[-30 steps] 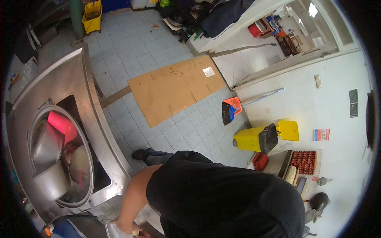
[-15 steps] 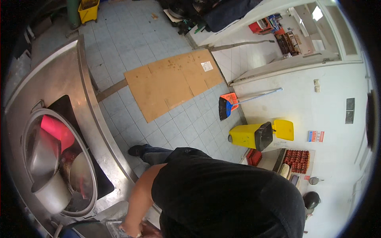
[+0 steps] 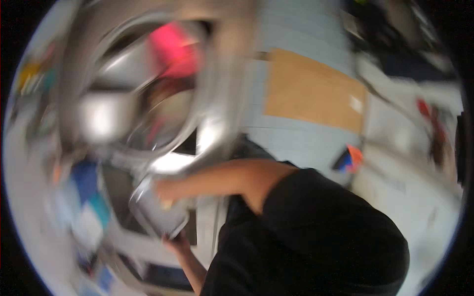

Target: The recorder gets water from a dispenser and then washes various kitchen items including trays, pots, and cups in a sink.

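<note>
A shallow rectangular metal pan [image 3: 157, 219] is tilted in front of me, beside the steel counter. My left hand [image 3: 176, 241] grips its near lower edge, fingers closed on the rim. Over the pan's upper part is my right hand [image 3: 168, 191], closed and blurred, with a small pale yellowish thing [image 3: 167, 203] at its fingers that I cannot make out. Above the pan, a large round metal basin [image 3: 195, 113] sits in the counter. It holds a pink plastic container [image 3: 177, 52] and several metal pots, among them a shiny pot [image 3: 106, 118].
The steel counter [image 3: 229, 74] curves around the basin. Blurred blue and teal items [image 3: 94, 192] lie left of the pan. On the tiled floor [image 3: 306, 24] is a flat cardboard sheet [image 3: 311, 91]. A broom with an orange dustpan [image 3: 353, 160] stands by the white wall [image 3: 395, 182].
My view has swung left and down, blurring the picture. The pan and both hands now show; before, only the right arm and hand were clear at the lower edge.
</note>
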A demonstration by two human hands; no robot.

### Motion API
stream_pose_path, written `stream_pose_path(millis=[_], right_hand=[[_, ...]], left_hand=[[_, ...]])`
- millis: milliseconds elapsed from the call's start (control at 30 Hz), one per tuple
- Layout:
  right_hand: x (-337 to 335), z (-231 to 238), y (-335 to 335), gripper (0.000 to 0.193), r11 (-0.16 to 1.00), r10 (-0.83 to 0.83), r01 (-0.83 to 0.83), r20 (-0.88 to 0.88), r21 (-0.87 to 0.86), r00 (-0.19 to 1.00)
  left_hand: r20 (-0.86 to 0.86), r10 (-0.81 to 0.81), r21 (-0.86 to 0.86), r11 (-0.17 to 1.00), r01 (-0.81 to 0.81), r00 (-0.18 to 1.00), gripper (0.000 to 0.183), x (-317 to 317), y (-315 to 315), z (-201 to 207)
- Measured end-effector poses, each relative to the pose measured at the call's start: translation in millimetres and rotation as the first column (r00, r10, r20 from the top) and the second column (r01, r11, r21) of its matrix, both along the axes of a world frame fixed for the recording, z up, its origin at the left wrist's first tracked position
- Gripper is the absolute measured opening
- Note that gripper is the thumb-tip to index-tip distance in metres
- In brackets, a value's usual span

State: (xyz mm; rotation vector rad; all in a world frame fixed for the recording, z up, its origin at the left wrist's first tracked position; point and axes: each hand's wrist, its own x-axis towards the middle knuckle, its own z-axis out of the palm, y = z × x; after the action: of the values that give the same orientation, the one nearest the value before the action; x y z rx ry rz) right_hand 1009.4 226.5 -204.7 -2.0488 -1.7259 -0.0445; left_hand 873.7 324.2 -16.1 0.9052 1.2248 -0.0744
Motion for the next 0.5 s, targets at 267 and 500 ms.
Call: stream_pose_path(millis=[267, 500], right_hand=[[16, 112, -45, 0.012, 0.994, 0.097, -0.098, -0.031, -0.048, 0.995], [6, 138, -79, 0.016, 0.977, 0.199, -0.207, -0.140, -0.048, 0.970]], left_hand=[[0.113, 0.282, -0.068, 0.959, -0.275, 0.953, 0.048, -33, 13, 17], [0.187, 0.126, -0.224, 0.971, -0.083, 0.974, 0.042, -84, 67, -38]])
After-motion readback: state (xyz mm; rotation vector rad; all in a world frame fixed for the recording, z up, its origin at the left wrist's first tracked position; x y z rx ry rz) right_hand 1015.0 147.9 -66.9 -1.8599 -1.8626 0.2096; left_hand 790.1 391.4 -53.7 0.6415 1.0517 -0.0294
